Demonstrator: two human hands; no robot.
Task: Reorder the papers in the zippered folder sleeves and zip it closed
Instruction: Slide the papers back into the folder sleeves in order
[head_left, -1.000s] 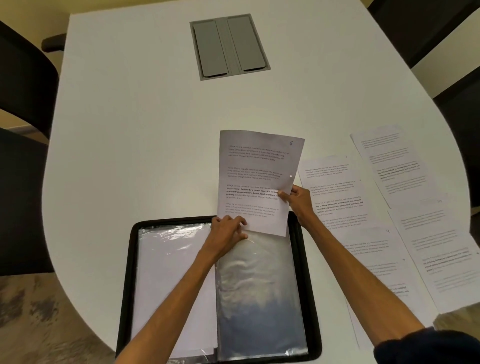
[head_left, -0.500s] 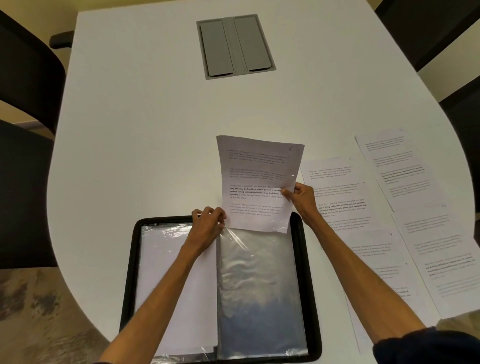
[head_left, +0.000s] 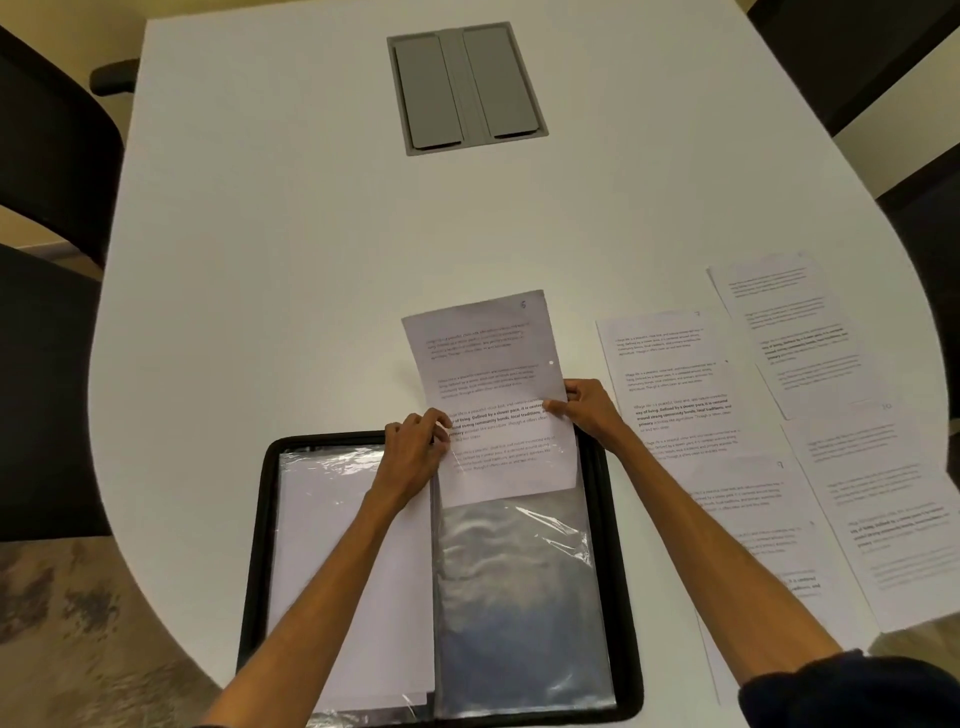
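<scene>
A black zippered folder (head_left: 257, 551) lies open at the table's near edge. Its left sleeve (head_left: 353, 571) holds a white sheet; the right clear sleeve (head_left: 519, 597) is mostly empty. A printed page marked 6 (head_left: 488, 374) enters the top of the right sleeve, its lower part inside the plastic. My right hand (head_left: 584, 410) pinches the page's right edge. My left hand (head_left: 415, 457) pinches the top edge of the right sleeve at the folder's spine, holding it open beside the page's left edge.
Several printed pages (head_left: 779, 431) lie spread on the white table (head_left: 285, 260) to the right of the folder. A grey cable hatch (head_left: 465, 85) is set in the table's far middle. Dark chairs (head_left: 47, 156) stand at the left and far right.
The page has slid down toward me, its lower part going into the right sleeve. My left hand shifted right to the sleeve's opening; my right hand came down with the page.
</scene>
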